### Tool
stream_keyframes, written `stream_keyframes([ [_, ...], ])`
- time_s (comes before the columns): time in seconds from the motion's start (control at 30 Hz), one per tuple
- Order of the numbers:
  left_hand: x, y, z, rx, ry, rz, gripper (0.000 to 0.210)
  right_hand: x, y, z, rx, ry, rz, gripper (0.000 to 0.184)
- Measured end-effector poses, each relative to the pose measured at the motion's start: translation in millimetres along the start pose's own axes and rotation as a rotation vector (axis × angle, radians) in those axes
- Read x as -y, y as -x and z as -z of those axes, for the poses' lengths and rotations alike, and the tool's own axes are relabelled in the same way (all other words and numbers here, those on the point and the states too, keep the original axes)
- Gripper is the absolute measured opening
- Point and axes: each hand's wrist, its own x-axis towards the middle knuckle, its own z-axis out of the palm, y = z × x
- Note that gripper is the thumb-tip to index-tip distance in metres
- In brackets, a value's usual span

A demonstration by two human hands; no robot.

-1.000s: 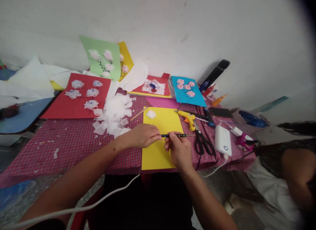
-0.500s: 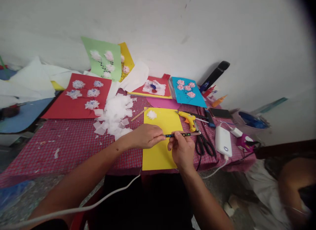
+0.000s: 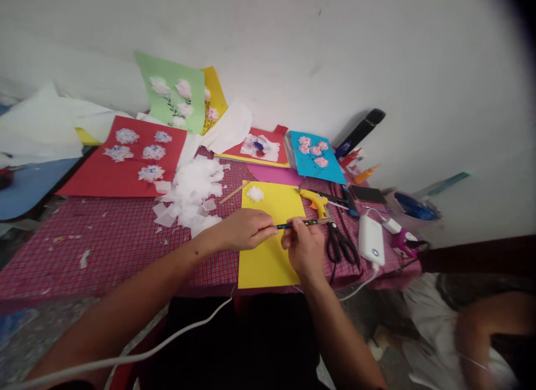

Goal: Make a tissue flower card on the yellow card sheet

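A slim black pencil (image 3: 310,222) with small coloured marks lies almost level between my two hands, over the yellow paper (image 3: 268,267). My left hand (image 3: 250,229) pinches its left end. Nearer its middle, my right hand (image 3: 305,245) grips it between thumb and fingers. The pale far end points right, toward the black scissors (image 3: 342,246); its exact tip is hard to make out. One white crumpled paper flower (image 3: 255,194) rests at the yellow paper's upper left. Behind the right hand lies a yellow glue gun (image 3: 314,199).
White tissue pieces (image 3: 196,183) are heaped left of the yellow paper, beside a thin wooden stick (image 3: 233,193). Flower cards in red (image 3: 92,175), green (image 3: 151,71) and blue (image 3: 310,169) stand behind. A white power bank (image 3: 371,239) with cables sits right. Another person's arm (image 3: 473,334) shows lower right.
Both hands keep hold of the pencil, whose right end now tilts slightly higher. The white bit at that end no longer shows clearly. The whole view has shifted a little.
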Motion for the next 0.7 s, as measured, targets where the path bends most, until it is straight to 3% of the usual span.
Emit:
stream_keyframes([
  [0.2, 1.6, -1.7, 7.6, 0.034, 0.381, 0.166, 0.041, 9.6, 5.5, 17.0, 0.316, 0.194, -0.147, 0.027],
  [0.3, -4.8, -4.8, 8.0, 0.023, 0.654, 0.249, 0.040, 16.2, 17.2, 12.0, 0.531, 0.333, -0.261, 0.030],
  [0.4, -8.1, -5.7, 5.0, 0.041, 0.852, 0.314, 0.042, 16.3, 25.5, 4.4, 0.688, 0.396, -0.288, 0.032],
  [0.53, -10.4, -4.4, -0.3, -0.061, 1.012, 0.439, 0.041, 12.2, 27.3, -2.6, 0.718, 0.422, -0.236, 0.031],
  [0.7, -15.9, -6.4, -10.0, -0.145, 1.061, 0.531, 0.035, 17.2, 28.6, -7.6, 0.684, 0.479, -0.184, 0.029],
])
